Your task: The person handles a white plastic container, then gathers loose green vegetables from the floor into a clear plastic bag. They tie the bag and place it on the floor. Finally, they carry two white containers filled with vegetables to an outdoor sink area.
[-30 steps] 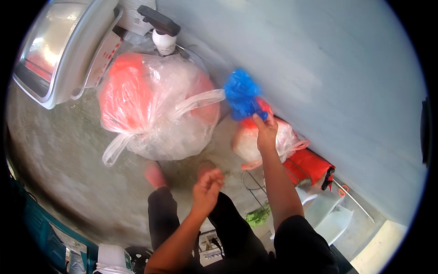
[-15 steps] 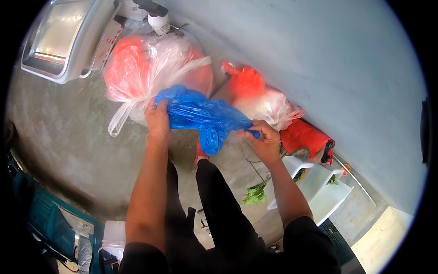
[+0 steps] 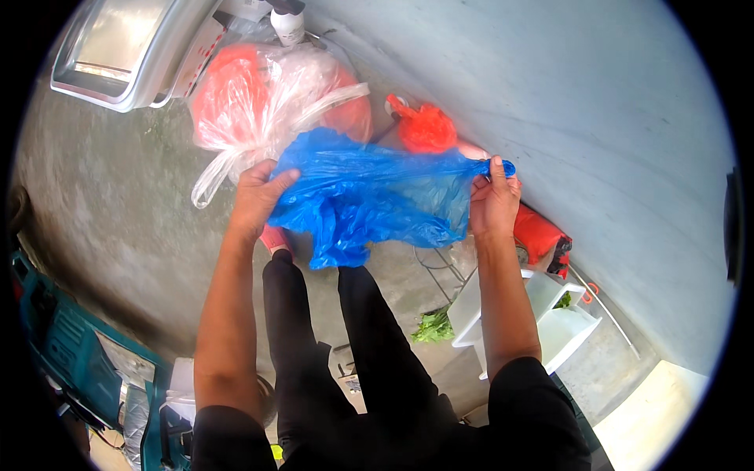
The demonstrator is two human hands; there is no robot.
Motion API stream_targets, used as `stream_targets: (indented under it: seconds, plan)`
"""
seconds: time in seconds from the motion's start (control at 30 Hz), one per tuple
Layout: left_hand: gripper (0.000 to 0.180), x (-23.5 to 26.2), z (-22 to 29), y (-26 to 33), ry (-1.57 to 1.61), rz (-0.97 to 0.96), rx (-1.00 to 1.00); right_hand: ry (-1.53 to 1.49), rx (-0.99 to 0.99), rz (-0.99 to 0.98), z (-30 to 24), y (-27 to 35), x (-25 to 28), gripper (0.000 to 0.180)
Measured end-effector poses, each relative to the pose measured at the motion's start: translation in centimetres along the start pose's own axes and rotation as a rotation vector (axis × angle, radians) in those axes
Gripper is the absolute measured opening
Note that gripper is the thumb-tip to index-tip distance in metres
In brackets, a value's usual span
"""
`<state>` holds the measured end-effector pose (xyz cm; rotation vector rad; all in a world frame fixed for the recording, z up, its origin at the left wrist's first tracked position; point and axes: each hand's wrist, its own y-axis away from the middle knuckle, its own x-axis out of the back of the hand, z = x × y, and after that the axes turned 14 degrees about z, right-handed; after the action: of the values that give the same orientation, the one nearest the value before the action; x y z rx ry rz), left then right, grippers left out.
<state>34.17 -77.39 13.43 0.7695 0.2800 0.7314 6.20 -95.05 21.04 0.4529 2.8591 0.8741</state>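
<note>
Grey-blue wall (image 3: pixel 597 118) slants away beyond the right-hand grip, meeting a worn concrete floor (image 3: pixel 133 212) that spreads beneath both hands and out past the left one. Just beyond the left-hand grip sits a large knotted clear plastic bag (image 3: pixel 275 98) with red bundles showing through it. Between the two grips, held above the floor, a crumpled blue plastic bag (image 3: pixel 377 188) is drawn out sideways, its middle sagging toward the person's legs. Nearer the person than the right-hand grip stand white open-front plastic bins (image 3: pixel 569 334). Left hand (image 3: pixel 258 195) pinches the bag's left edge, thumb laid over the film; right hand (image 3: pixel 496 206) pinches its gathered right end between thumb and fingers, a small tuft poking out past the thumb. Beyond the right-hand grip and to its left lies a tied red plastic bag (image 3: pixel 426 129); below and left of that grip, leafy greens (image 3: pixel 433 326).
</note>
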Motion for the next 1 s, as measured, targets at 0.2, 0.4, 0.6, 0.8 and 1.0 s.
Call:
stream_targets:
  seconds: [0.2, 0.4, 0.6, 0.8, 1.0]
  plan:
    - [0.017, -1.5, -0.3, 1.6, -0.156, 0.461, -0.399, -0.25, -0.196, -0.097, 1.2, -0.7, 1.1, 0.017]
    - [0.032, -10.2, -0.7, 8.5, -0.379, 0.216, -0.384, -0.396, -0.554, -0.312, 2.6, 4.0, 0.2, 0.028]
    - [0.035, -13.7, -5.4, 6.4, -0.24, -0.128, 0.208, -0.35, -0.582, -0.34, 3.2, 6.5, 1.1, 0.024]
    - [0.017, -10.6, -5.5, 6.5, 0.161, 0.226, 0.232, -0.141, -0.267, 0.142, 1.7, 1.8, 6.1, 0.019]
    - [0.011, -1.1, -6.2, 6.0, 1.037, 0.224, 0.409, 0.21, -0.035, 0.358, 1.5, -0.9, 10.1, 0.022]
